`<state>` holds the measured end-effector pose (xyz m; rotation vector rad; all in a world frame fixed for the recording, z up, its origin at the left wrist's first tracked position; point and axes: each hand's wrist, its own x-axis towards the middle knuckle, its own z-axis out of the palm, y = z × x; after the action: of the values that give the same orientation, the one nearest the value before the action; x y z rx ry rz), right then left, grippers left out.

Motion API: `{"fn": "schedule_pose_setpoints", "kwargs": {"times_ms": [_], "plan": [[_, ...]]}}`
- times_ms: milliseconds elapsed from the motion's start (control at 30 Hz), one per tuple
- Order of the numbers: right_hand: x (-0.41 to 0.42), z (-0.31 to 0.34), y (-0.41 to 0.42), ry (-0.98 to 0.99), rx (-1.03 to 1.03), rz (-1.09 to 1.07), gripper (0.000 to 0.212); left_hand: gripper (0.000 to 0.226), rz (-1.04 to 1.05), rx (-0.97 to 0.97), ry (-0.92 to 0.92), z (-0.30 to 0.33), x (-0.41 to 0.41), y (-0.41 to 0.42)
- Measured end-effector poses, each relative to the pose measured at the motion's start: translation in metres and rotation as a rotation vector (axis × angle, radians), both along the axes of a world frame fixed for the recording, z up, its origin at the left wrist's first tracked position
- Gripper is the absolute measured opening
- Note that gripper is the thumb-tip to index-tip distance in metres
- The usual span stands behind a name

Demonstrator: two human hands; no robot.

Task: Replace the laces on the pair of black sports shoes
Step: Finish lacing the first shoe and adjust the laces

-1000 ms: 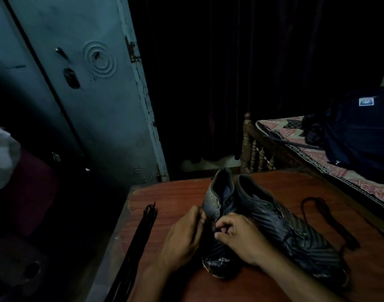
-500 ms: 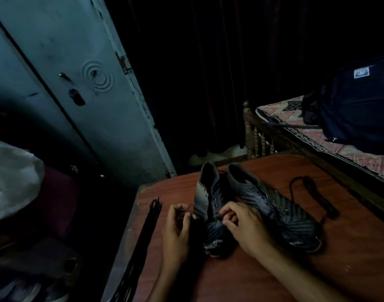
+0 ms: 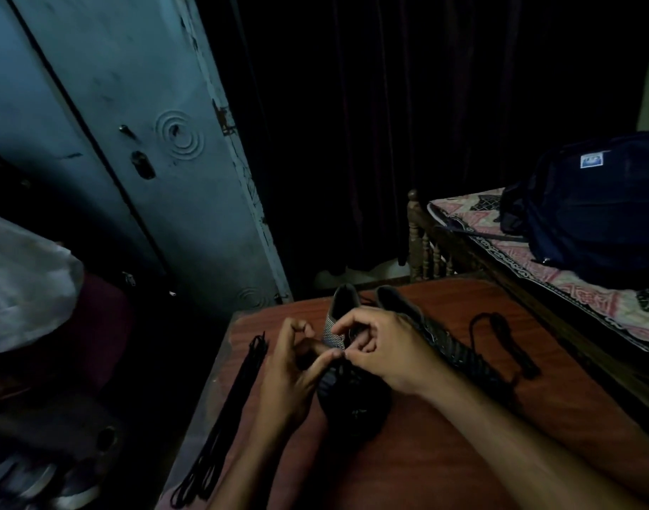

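Two black sports shoes lie side by side on a reddish-brown table (image 3: 444, 454), toes toward me. My hands work over the left shoe (image 3: 346, 403). My left hand (image 3: 295, 366) curls at that shoe's left side, its thumb and fingertip pinching the black lace at the eyelets. From the right, my right hand (image 3: 383, 349) pinches the same lace, fingers curled above the tongue. The right shoe (image 3: 459, 357) is partly hidden behind my right wrist. A bundle of black laces (image 3: 223, 425) lies along the table's left edge. A loose black lace (image 3: 506, 338) rests right of the shoes.
A blue-grey metal cupboard (image 3: 142, 141) stands at the left, past the table's edge. To the right is a wooden bed (image 3: 426, 248) with a patterned sheet, and a dark blue backpack (image 3: 595, 207) sits on it. Dark curtains hang behind. Shoes sit on the floor at the lower left.
Both hands have come together over the left shoe's middle, pinching the lace. The left hand shifted from the shoe's side toward the eyelets. The camera view shifted slightly.
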<state>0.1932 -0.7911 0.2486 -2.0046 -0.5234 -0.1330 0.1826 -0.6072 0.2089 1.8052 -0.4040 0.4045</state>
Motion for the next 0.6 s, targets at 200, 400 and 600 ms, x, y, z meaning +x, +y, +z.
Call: {"fn": "schedule_pose_setpoints", "kwargs": {"times_ms": [200,400,600], "plan": [[-0.007,0.013,-0.005,-0.022,-0.013,0.05,0.023,0.038,-0.099,-0.062,0.05,0.011,-0.003,0.002],[-0.009,0.02,-0.01,-0.007,-0.015,0.044,0.02,0.022,-0.14,-0.115,0.077,0.016,-0.01,-0.011],[-0.012,0.025,-0.016,-0.039,0.064,0.0,0.025,0.01,-0.063,-0.084,0.034,0.013,-0.02,-0.021]]}}
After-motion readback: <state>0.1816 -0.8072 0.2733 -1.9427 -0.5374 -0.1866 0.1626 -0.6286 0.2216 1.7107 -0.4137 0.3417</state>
